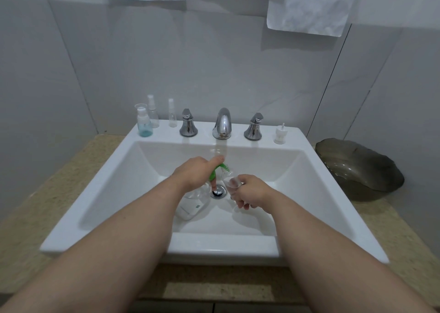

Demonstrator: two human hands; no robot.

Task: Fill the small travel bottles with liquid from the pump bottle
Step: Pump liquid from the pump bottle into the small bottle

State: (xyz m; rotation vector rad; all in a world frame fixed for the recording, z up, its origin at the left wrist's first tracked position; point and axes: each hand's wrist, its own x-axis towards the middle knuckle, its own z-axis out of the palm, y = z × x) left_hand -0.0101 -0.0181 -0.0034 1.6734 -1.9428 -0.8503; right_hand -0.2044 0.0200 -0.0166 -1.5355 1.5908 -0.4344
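Your left hand (pixel 193 173) curls round the green head of the pump bottle (pixel 192 205) leaning in the sink (pixel 309 181) at the drain's (pixel 218 191) eight o'clock, and your right hand (pixel 252 194) pinches a small clear bottle (pixel 232 183) at the drain's two o'clock, so filling seems in hand: next, steady its mouth under the nozzle and press gently.

My bare forearms reach forward and converge, hands close together but not touching. My left hand (pixel 194 174) is knuckles-up, forefinger stretched over the green head of the pump bottle (pixel 191 205), thumb pointing down beside its neck. My right hand (pixel 253 194) has its fingers curled round a small clear bottle (pixel 232 182).
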